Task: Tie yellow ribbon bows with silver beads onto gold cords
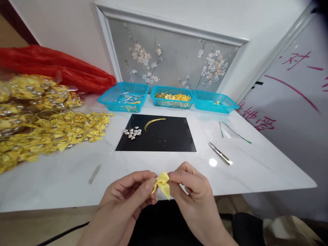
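Between my two hands, just over the table's front edge, is a small yellow ribbon bow (163,184). My left hand (130,194) pinches its left side between thumb and fingers. On the other side, my right hand (192,188) is closed, thumb and forefinger at the bow's right loop. Whatever lies behind the bow is hidden by fingers. Beyond the hands, a black mat (169,140) carries a cluster of silver beads (132,132) and a thin bundle of gold ties (154,121). Tweezers (219,153) lie to the right of the mat.
Three blue baskets stand along the wall: one with silver pieces (123,107), one with yellow bows (176,97), one nearly bare (205,106). Piled yellow bow strings (61,133) and a red bag (64,70) fill the left. A green-edged clear bag (230,131) lies at right.
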The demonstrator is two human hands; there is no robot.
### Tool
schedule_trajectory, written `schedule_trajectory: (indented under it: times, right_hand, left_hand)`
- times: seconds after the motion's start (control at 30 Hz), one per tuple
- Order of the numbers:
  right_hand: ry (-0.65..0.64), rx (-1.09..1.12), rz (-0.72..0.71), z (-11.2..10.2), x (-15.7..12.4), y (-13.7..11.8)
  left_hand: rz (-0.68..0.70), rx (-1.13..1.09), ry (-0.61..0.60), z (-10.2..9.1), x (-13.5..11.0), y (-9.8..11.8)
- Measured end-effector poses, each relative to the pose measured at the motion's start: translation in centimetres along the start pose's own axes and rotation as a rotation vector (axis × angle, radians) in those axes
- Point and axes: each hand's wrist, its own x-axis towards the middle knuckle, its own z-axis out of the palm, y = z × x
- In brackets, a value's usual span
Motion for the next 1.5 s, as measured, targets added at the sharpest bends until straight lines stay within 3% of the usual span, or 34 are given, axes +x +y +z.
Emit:
schedule_trajectory:
  times: [0.53,0.8,1.07,1.23,1.37,1.5]
  right_hand:
    - [-0.111,0.019,0.044,-0.1,-0.8,0.7]
    - [-0.093,-0.013,0.025,-0.1,-0.6,0.7]
    - [-0.061,-0.033,-0.029,-0.1,-0.8,0.6]
    - [-0.046,-0.029,0.002,0.0,-0.6,0.6]
    - [-0.045,0.026,0.058,0.2,-0.9,0.9]
    - [-0.044,-0.108,-0.059,-0.1,-1.2,0.9]
  left_hand:
    - [-0.131,-0.112,-0.127,-0.2,-0.1,-0.2]
    - [-0.164,-0.126,-0.069,0.1,-0.4,0.1]
    - [-0.111,-0.064,-0.128,0.0,-0.3,0.1]
    - [-0.162,-0.078,-0.133,0.3,-0.4,0.2]
    - [-0.08,-0.048,-0.106,0.4,-0.3,0.0]
    - [0.064,0.178,-0.016,0.0,0.1,-0.3]
